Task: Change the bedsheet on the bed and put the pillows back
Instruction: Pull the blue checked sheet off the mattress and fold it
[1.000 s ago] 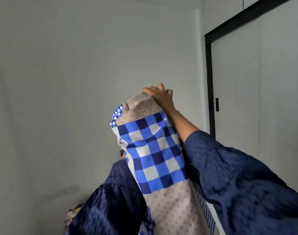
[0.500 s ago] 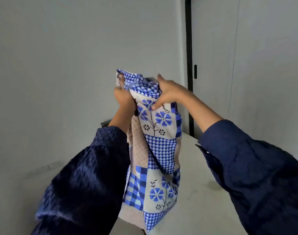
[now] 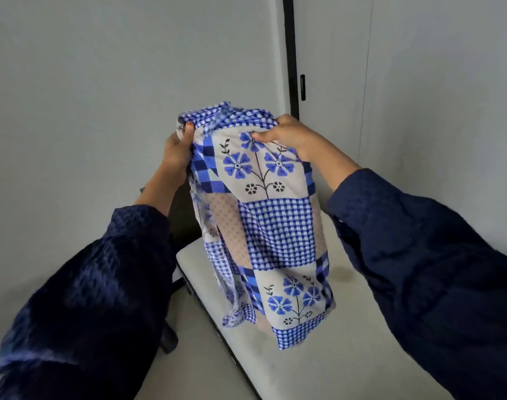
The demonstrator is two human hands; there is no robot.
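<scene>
Blue floral-and-check cover [image 3: 275, 226] hanging above the grey mattress [image 3: 318, 370], left hand [image 3: 175, 148] gripping its top corner, right hand [image 3: 287, 134] pinching the opposite corner, black door frame [image 3: 290, 53] behind the mattress

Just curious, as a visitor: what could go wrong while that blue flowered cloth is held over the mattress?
The left hand and right hand grip only the top edge of the patterned cloth, so it might slip and drop. It hangs bunched near the mattress edge, so it could slide into the dark gap beside the wall.
</scene>
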